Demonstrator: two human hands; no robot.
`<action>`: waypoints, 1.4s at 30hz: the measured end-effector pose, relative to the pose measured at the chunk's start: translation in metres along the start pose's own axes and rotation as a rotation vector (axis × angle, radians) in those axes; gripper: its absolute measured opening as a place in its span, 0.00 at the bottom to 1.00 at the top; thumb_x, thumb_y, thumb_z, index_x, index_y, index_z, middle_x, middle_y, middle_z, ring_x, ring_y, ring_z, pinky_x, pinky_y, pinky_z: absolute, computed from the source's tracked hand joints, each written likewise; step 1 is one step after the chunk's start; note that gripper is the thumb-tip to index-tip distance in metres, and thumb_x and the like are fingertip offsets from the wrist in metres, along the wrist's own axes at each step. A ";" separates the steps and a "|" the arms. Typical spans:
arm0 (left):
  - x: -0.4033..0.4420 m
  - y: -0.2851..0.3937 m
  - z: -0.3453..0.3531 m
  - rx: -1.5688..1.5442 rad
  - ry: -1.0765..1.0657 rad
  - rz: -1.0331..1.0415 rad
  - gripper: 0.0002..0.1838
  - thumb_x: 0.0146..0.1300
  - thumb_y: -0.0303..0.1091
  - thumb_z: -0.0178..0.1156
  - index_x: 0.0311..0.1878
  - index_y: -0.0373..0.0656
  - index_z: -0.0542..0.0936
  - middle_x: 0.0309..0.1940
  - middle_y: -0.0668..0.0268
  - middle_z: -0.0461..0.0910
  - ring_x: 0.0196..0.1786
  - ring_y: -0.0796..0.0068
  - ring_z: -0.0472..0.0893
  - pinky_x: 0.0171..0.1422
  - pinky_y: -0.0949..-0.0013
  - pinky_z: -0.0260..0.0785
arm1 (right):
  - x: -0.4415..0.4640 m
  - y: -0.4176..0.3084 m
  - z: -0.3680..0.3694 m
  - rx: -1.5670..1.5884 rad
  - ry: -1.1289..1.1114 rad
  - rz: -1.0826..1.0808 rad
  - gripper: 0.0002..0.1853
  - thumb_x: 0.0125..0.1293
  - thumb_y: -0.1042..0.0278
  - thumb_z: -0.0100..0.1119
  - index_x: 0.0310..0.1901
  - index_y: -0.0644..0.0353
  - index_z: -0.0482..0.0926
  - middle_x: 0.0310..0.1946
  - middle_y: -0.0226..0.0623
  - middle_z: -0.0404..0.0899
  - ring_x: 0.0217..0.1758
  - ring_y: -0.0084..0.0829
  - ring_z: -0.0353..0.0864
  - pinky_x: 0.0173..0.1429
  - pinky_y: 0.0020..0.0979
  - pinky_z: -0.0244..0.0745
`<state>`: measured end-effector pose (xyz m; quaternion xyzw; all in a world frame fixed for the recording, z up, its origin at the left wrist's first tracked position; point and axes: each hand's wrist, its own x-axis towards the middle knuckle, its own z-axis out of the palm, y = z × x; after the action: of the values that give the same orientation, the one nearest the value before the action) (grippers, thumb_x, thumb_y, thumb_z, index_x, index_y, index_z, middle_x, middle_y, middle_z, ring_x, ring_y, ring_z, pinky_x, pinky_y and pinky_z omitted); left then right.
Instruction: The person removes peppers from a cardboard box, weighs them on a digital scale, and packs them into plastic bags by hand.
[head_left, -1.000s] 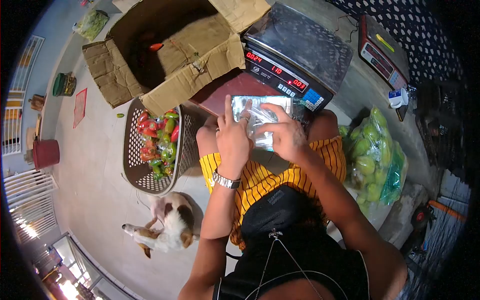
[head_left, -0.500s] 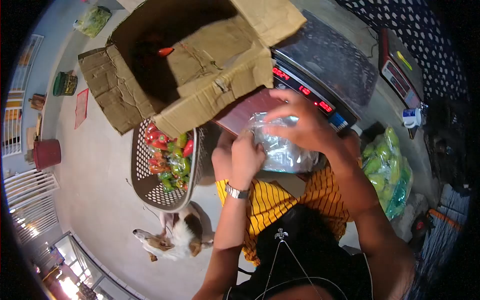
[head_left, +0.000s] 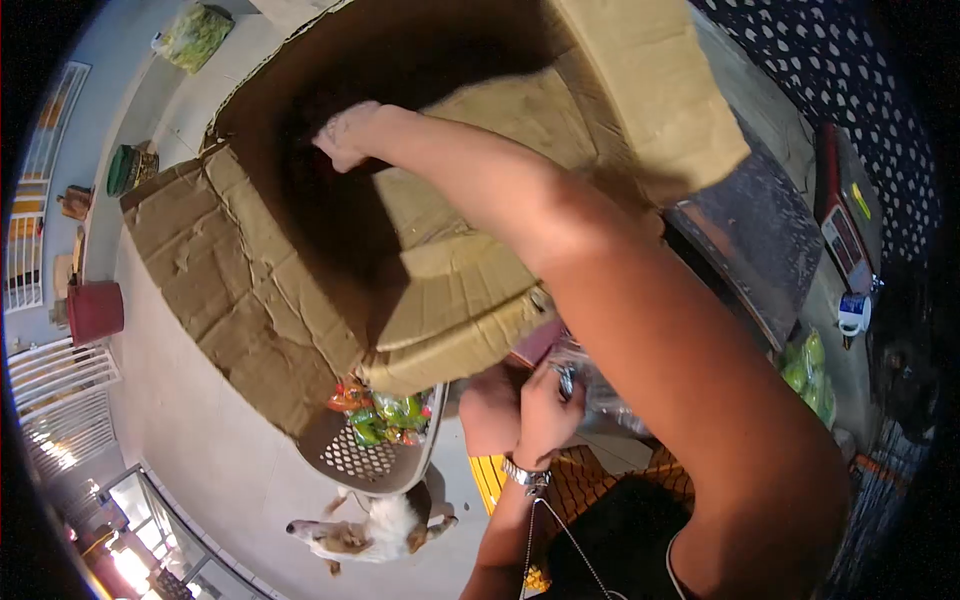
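Note:
My right arm reaches across into the open cardboard box [head_left: 250, 290], and my right hand [head_left: 350, 135] is deep inside near its dark far corner. Its fingers are mostly hidden in shadow, with a trace of red beside them. My left hand [head_left: 550, 410], with a watch on the wrist, is closed on a clear plastic bag [head_left: 605, 395] above my lap. Part of the bag is hidden behind my right forearm. Below the box, the plastic basket [head_left: 375, 480] holds bagged red and green peppers [head_left: 400, 412].
A scale [head_left: 760, 235] is partly covered by the box flap and my arm. Behind it are another scale [head_left: 845, 235] and a white mug [head_left: 854, 313]. A bag of green produce [head_left: 808, 375] lies at right. A dog [head_left: 375, 530] lies on the floor below the basket.
My right hand has left the plastic bag and gone into the box. My left hand stays with the bag. The view has shifted, so the box looks larger and covers more of the basket and scale.

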<state>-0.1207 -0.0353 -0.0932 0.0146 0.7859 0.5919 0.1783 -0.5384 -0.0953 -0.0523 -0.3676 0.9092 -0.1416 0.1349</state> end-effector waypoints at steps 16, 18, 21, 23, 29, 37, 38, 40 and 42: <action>0.000 0.008 -0.009 -0.013 0.003 0.050 0.12 0.61 0.18 0.62 0.48 0.34 0.80 0.44 0.46 0.84 0.46 0.41 0.84 0.47 0.56 0.78 | 0.083 0.023 0.030 -0.246 -0.285 -0.025 0.22 0.66 0.56 0.66 0.61 0.48 0.86 0.62 0.34 0.84 0.64 0.41 0.83 0.63 0.49 0.79; 0.002 0.009 -0.009 -0.073 0.014 0.028 0.11 0.62 0.19 0.61 0.48 0.34 0.80 0.43 0.46 0.84 0.46 0.40 0.83 0.47 0.55 0.77 | 0.083 0.026 0.032 -0.238 -0.332 -0.012 0.23 0.64 0.55 0.66 0.60 0.46 0.86 0.62 0.34 0.84 0.64 0.41 0.82 0.64 0.46 0.78; 0.003 0.002 -0.007 -0.061 -0.048 -0.023 0.10 0.62 0.20 0.61 0.47 0.34 0.80 0.42 0.45 0.83 0.45 0.38 0.82 0.46 0.54 0.77 | 0.091 0.042 0.027 -0.060 -0.383 0.024 0.21 0.61 0.56 0.66 0.56 0.46 0.88 0.59 0.35 0.86 0.62 0.41 0.84 0.62 0.42 0.77; -0.003 -0.011 0.000 -0.113 -0.029 -0.114 0.10 0.61 0.20 0.61 0.46 0.33 0.80 0.41 0.44 0.82 0.45 0.38 0.82 0.46 0.53 0.76 | 0.082 0.031 0.022 -0.192 -0.270 -0.030 0.18 0.59 0.57 0.68 0.51 0.43 0.90 0.53 0.35 0.88 0.57 0.41 0.86 0.58 0.43 0.80; -0.006 -0.015 0.003 -0.273 0.090 -0.065 0.06 0.60 0.23 0.63 0.40 0.33 0.79 0.35 0.44 0.81 0.41 0.38 0.82 0.42 0.51 0.75 | 0.117 0.048 0.062 -0.306 -0.196 0.074 0.16 0.58 0.58 0.68 0.48 0.43 0.91 0.50 0.34 0.90 0.51 0.40 0.88 0.54 0.46 0.82; -0.004 -0.026 0.004 0.088 0.074 0.023 0.05 0.60 0.26 0.61 0.34 0.34 0.77 0.30 0.44 0.79 0.36 0.39 0.81 0.38 0.50 0.73 | -0.068 0.036 -0.031 0.015 0.063 0.342 0.36 0.53 0.39 0.73 0.58 0.57 0.85 0.56 0.49 0.86 0.58 0.46 0.86 0.62 0.46 0.80; -0.002 -0.026 0.005 0.093 0.081 0.049 0.05 0.60 0.26 0.61 0.36 0.34 0.78 0.30 0.44 0.80 0.36 0.40 0.82 0.39 0.51 0.73 | -0.088 0.042 -0.035 0.072 0.180 0.334 0.37 0.54 0.41 0.74 0.61 0.56 0.82 0.58 0.47 0.85 0.58 0.46 0.86 0.63 0.46 0.80; -0.008 -0.021 0.007 0.077 0.093 0.053 0.06 0.60 0.26 0.62 0.39 0.34 0.81 0.31 0.44 0.81 0.35 0.42 0.83 0.39 0.53 0.74 | -0.131 0.044 -0.041 0.411 0.300 0.201 0.33 0.58 0.48 0.71 0.64 0.52 0.77 0.55 0.43 0.83 0.56 0.39 0.85 0.60 0.44 0.82; -0.008 -0.013 0.011 0.027 0.112 0.043 0.09 0.60 0.26 0.62 0.44 0.35 0.83 0.31 0.43 0.82 0.33 0.44 0.84 0.39 0.55 0.75 | -0.192 0.015 -0.067 1.013 0.206 0.182 0.30 0.62 0.59 0.63 0.67 0.44 0.70 0.57 0.34 0.75 0.56 0.30 0.79 0.57 0.40 0.82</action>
<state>-0.1075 -0.0310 -0.1059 0.0005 0.8021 0.5848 0.1209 -0.4379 0.0616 0.0312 -0.1598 0.7637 -0.5866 0.2172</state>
